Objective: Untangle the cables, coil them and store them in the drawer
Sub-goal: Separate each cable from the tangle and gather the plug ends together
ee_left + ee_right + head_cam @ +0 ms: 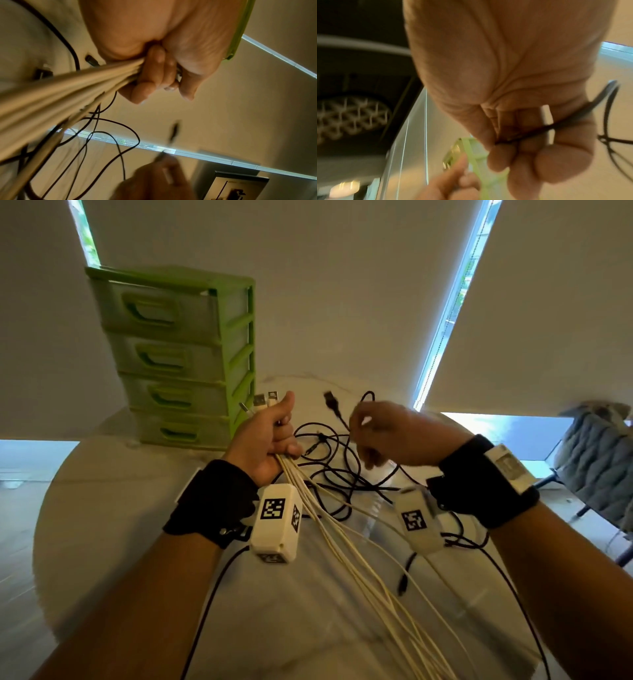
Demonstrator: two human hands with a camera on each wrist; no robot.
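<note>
- round table, pale marble-looking top
- green drawer unit sits at the far left edge, four drawers, all shut
- messy tangle of black cables lying mid-table
- white cables trail down over the near side

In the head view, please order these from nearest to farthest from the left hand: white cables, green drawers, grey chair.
1. White cables: gripped in the left hand itself.
2. Green drawers: just behind it, on the table's left.
3. Grey chair: far right, beyond the table.
</note>
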